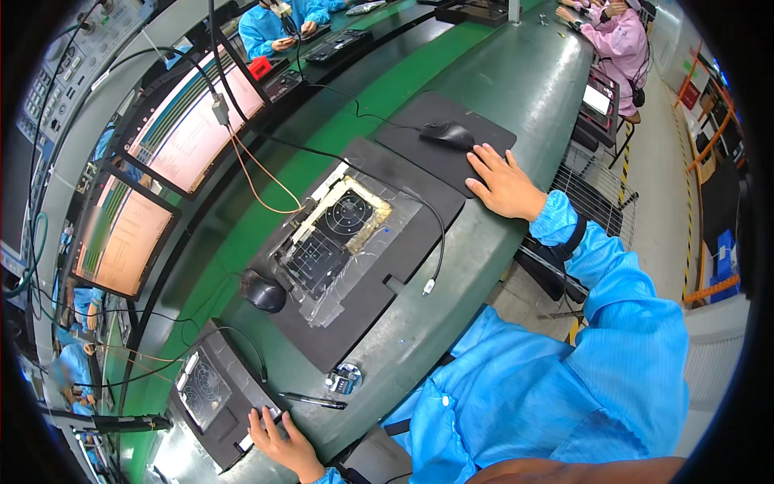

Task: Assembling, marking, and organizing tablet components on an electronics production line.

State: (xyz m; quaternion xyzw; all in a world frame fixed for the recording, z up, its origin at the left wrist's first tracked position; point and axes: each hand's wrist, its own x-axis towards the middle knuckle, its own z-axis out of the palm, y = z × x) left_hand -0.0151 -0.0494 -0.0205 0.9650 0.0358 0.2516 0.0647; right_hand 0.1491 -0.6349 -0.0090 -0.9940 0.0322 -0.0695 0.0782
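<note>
Hands apart at a green workbench [516, 89].
Right hand [504, 184] lies flat, fingers spread, just beside a black computer mouse [447, 134]; left hand [278, 436], fingers loosely open, touches a black fixture block [211, 395] far from it.

1. Black computer mouse [446, 134]: lies flat on the dark mouse pad [419, 121] on the green bench, its cable running off to the left; the right hand [504, 184] rests palm down just beside it, fingertips near its rear
2. Black fixture with a round fan grille [211, 391]: sits at the bench's near left end; the left hand [282, 440] touches its near edge
</note>
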